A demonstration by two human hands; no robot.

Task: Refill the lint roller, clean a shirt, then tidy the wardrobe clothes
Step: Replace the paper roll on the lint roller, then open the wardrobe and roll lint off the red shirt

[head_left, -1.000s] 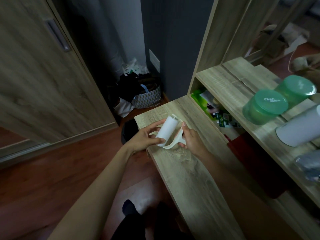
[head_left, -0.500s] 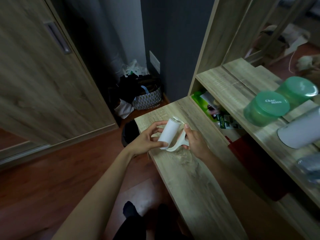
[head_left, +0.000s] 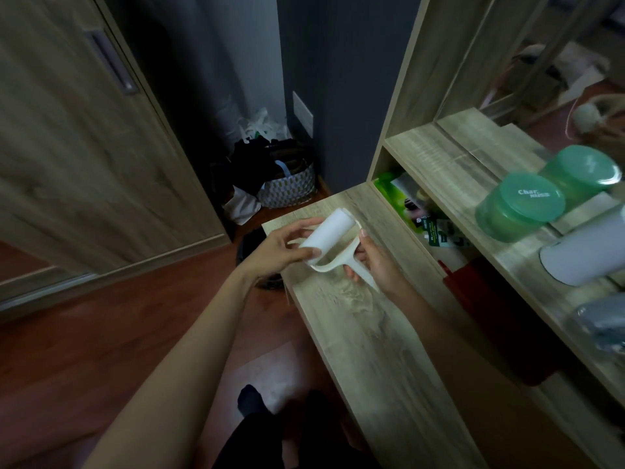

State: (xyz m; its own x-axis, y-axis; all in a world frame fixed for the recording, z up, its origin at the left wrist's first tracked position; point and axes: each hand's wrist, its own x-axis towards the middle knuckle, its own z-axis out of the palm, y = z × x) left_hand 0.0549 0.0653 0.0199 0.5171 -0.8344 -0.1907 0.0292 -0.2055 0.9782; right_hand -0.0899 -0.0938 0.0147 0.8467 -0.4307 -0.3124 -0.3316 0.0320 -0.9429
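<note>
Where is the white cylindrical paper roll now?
Head view, centre: the white roll, gripped by the left hand, lies against the cream plastic frame held by the right hand, above the far end of the wooden counter.

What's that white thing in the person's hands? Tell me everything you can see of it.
A lint roller: a white roll sitting in a cream, plastic-looking frame with a flat handle. It is held tilted over the wooden desktop. The left hand grips the roll; the right hand holds the handle.

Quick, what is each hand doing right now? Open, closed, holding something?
Left hand: closed, gripping the white roll.
Right hand: closed, holding the roller's handle.
</note>
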